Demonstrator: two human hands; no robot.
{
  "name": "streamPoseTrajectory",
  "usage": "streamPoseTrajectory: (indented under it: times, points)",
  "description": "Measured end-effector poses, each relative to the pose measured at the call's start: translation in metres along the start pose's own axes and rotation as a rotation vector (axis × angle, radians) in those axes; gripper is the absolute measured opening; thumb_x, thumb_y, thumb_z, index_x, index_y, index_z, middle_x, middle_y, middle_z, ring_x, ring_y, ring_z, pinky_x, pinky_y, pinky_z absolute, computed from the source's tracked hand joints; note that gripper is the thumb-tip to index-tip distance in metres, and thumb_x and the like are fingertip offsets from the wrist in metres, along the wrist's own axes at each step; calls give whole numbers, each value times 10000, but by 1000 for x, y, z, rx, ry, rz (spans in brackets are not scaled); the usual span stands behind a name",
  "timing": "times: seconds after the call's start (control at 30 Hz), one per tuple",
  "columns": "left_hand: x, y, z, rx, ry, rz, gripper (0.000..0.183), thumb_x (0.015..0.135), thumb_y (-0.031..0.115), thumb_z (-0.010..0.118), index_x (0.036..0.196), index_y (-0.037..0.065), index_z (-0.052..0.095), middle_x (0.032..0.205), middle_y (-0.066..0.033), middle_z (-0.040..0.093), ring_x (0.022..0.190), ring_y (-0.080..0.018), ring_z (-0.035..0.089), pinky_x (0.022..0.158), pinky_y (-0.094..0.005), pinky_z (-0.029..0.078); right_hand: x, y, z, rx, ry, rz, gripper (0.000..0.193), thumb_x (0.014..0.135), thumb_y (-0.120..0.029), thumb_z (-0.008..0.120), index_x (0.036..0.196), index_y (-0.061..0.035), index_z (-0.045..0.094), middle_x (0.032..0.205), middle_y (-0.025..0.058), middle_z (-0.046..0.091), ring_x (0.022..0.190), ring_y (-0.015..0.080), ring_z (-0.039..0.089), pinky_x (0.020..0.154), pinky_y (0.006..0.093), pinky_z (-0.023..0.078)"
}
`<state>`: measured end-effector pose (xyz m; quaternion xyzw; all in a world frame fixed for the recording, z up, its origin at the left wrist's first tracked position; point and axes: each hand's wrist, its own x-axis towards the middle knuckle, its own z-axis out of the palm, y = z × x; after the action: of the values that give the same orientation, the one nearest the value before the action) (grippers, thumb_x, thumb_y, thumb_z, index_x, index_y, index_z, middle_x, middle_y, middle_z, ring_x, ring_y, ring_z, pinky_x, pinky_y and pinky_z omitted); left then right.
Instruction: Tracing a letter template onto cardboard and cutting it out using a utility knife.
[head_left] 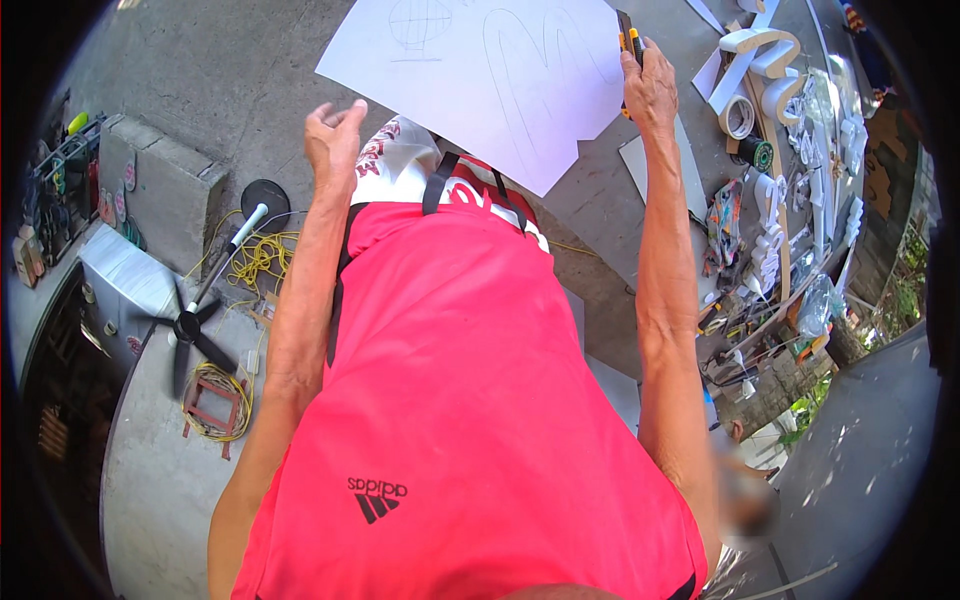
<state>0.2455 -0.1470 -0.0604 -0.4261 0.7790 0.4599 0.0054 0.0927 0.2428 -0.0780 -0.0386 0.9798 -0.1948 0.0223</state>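
Note:
A large white sheet (540,120) lies in front of me, its near corner pointing toward my lap. Pencil lines on it form a tall zigzag outline and a circle crossed by a grid. My right hand (652,88) is at the sheet's right edge, its fingers closed around a yellow-and-black utility knife (634,45). Part of the knife is hidden behind the fingers. Off the sheet's left edge, my left hand (335,142) hovers with fingers loosely bent and apart, holding nothing.
To the right, a cluttered work area holds curved white cut-outs (758,50), a tape roll (738,117), a green-and-black spool (758,153) and scattered tools. At left are a standing fan (187,325), yellow cord (262,258) and a concrete block (165,170). Another person sits blurred at lower right.

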Motion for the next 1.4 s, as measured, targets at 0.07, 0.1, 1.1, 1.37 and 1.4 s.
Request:
streamPoseTrajectory:
  times: [0.07, 0.1, 1.1, 1.37, 1.4]
  points:
    - [-6, -9, -2, -446, -350, -560, 577, 920, 215, 760, 1359, -66, 514, 1207, -162, 676, 1138, -258, 640, 870, -370, 551, 6, 8, 7, -52, -4, 47, 468, 1022, -428, 539, 1328, -77, 586, 1283, 153, 643, 1230, 354, 572, 1022, 479, 458]
    - [-12, -7, -2, -449, -343, -557, 577, 920, 215, 760, 1359, -66, 514, 1207, -162, 676, 1138, -258, 640, 870, -370, 551, 7, 7, 9, -47, -3, 41, 468, 1022, -428, 539, 1328, -77, 586, 1283, 153, 643, 1230, 354, 572, 1022, 479, 458]
    - [50, 41, 26, -994, -546, -303, 377, 1018, 181, 617, 1353, 24, 545, 1307, -109, 648, 1198, -232, 622, 1051, -414, 510, -27, -32, -19, 455, -108, 419, 458, 1008, -412, 567, 853, 16, 522, 781, 157, 580, 765, 301, 558, 739, 447, 450]
    - [76, 67, 35, -790, -572, -232, 388, 1007, 219, 650, 1309, -15, 583, 1261, -128, 664, 1149, -226, 634, 1008, -383, 525, -68, -29, -13, 737, -51, 530, 436, 993, -379, 623, 795, 0, 534, 730, 44, 478, 709, 160, 444, 634, 358, 389]
    - [80, 70, 38, -746, -571, -211, 398, 1007, 221, 654, 1311, -26, 580, 1249, -136, 667, 1135, -226, 639, 994, -377, 531, -72, -31, -14, 787, -45, 564, 428, 992, -371, 629, 795, -1, 539, 719, 28, 464, 704, 147, 438, 626, 352, 381]
